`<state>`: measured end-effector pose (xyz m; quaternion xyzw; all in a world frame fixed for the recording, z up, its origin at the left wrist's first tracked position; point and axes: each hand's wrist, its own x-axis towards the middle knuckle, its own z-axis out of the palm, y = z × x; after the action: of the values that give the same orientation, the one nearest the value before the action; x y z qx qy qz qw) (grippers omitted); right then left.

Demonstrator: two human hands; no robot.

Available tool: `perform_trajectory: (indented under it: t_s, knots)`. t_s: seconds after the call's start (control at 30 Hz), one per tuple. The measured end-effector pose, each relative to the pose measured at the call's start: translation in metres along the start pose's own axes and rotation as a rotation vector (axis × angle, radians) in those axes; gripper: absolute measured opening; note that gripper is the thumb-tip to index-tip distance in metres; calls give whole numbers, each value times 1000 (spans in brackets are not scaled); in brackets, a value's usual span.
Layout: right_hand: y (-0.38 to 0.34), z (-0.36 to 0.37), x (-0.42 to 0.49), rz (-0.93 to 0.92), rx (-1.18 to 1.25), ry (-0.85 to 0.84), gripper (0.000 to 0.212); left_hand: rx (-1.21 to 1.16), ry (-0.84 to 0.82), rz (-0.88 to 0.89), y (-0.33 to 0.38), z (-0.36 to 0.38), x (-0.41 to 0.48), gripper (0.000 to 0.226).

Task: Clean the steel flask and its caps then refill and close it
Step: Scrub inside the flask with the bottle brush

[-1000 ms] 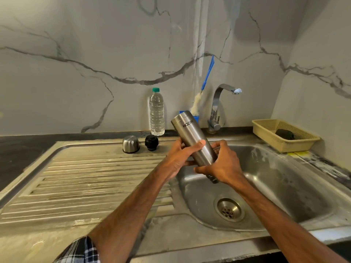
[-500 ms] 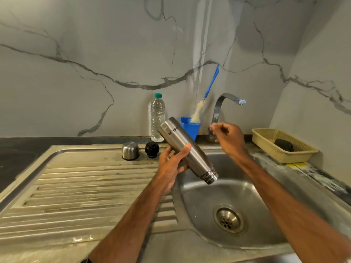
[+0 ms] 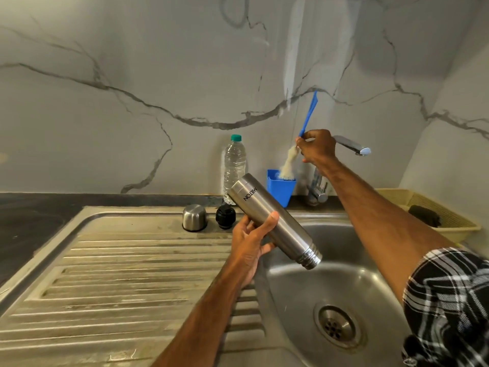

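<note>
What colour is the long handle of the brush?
Bright blue. The head view shows the brush handle sticking up above the right hand.

This was a home kitchen; a steel sink [image 3: 375, 260] with a ribbed drainboard [image 3: 119, 274] sat in a dark counter [image 3: 31, 215]; a tap [image 3: 349, 145] rose at its back edge; marble-veined walls [image 3: 132, 75] met behind.

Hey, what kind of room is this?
Probably a home kitchen, at the washing-up spot: a steel sink with a ribbed drainboard, a tap over the basin, and a bottle brush by a blue cup against a marble-look wall.
</note>
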<state>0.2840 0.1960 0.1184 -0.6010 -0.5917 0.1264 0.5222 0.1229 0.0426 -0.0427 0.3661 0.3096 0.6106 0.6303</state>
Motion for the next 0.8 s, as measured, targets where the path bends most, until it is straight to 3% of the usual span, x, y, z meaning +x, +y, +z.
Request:
perform_trajectory:
  t_s: [0.13, 0.37, 0.5, 0.67, 0.8]
  knots:
    - [2, 1, -1, -66, -34, -58, 17, -13, 11, -4, 0, 1, 0, 53]
    - [-21, -10, 8, -212, -72, 194, 10, -25, 15, -13, 1, 3, -1, 49]
    - [-3, 8, -4, -179, -247, 51, 15, -5, 11, -11, 0, 5, -2, 50]
    - [-1, 7, 1, -157, -191, 165, 18, -28, -4, -18, 0, 6, -3, 48]
    - [0, 8, 1, -159, -246, 87, 18, -25, -13, -24, 0, 7, -4, 48]
